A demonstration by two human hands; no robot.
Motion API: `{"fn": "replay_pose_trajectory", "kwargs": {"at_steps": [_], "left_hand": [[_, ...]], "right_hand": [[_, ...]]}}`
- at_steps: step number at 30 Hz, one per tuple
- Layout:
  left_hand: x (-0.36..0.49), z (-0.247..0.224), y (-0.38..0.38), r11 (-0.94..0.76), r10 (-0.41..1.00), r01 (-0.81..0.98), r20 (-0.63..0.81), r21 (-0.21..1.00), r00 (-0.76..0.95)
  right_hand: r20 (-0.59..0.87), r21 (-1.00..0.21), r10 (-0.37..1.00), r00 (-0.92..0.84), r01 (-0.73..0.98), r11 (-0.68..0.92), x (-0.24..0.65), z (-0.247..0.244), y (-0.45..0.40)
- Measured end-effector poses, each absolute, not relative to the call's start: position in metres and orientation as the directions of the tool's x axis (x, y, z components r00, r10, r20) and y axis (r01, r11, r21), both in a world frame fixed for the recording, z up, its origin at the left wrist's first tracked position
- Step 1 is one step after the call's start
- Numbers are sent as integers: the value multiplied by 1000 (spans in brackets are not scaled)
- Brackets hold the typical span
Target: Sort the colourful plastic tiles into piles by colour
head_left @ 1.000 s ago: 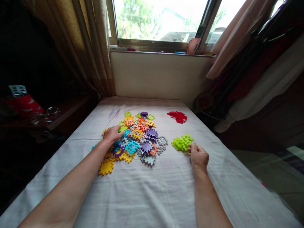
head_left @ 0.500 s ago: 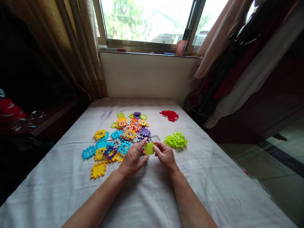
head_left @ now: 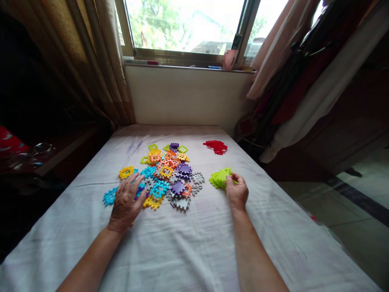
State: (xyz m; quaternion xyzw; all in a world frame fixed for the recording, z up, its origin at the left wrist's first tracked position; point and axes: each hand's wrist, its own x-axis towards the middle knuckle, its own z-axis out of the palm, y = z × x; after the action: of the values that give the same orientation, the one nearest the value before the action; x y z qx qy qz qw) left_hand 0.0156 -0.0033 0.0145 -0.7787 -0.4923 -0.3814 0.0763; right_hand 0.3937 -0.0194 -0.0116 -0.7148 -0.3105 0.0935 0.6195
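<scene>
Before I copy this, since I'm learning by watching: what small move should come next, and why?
Probably release the lime-green piece onto the green pile: the right hand holds it there, while the left hand is over the mixed pieces.

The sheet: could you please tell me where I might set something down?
Bare sheet lies between the forearms, with a narrow strip between the red pile and green pile. The mixed pile by the left hand is crowded.

A home room, it seems a bedroom.
A pale bedsheet (head_left: 188,251) is spread wide; clothes (head_left: 328,101) hang at the right, a curtain (head_left: 100,61) beside the window (head_left: 182,30), a pink mug (head_left: 229,60) on the sill (head_left: 179,68).
</scene>
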Motion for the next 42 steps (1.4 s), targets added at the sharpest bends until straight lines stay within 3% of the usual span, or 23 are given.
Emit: {"fn": "replay_pose_trajectory", "kwargs": {"at_steps": [4, 8, 13, 16, 20, 25, 30, 34, 42], "left_hand": [[-34, 14, 2, -334, 732, 889, 680, 312, 36], [-65, 7, 10, -142, 794, 862, 576, 487, -194], [-76, -4, 19, 98, 851, 703, 307, 704, -427], [-75, -7, 20, 86, 858, 685, 296, 723, -420], [-74, -10, 19, 67, 859, 669, 298, 740, -415], [-76, -19, 21, 42, 856, 640, 302, 767, -419], [-77, -23, 23, 45, 840, 655, 326, 755, -434], [-75, -19, 21, 56, 843, 677, 329, 734, -427], [-70, -8, 19, 80, 845, 680, 312, 729, -434]], "right_hand": [[296, -921, 508, 809, 382, -72, 396, -10, -26], [414, -859, 510, 754, 509, -56, 383, 1, -29], [604, -632, 736, 304, 746, 211, 329, 29, 2], [519, -510, 854, 21, 810, 290, 284, 46, 41], [347, -302, 905, -246, 884, 356, 224, 57, 96], [134, -154, 934, -331, 924, 349, 180, 52, 140], [43, -130, 943, -329, 934, 332, 183, 43, 147], [114, -149, 932, -343, 922, 357, 202, 37, 128], [295, -279, 777, -556, 728, 627, 214, 25, 87]]}}
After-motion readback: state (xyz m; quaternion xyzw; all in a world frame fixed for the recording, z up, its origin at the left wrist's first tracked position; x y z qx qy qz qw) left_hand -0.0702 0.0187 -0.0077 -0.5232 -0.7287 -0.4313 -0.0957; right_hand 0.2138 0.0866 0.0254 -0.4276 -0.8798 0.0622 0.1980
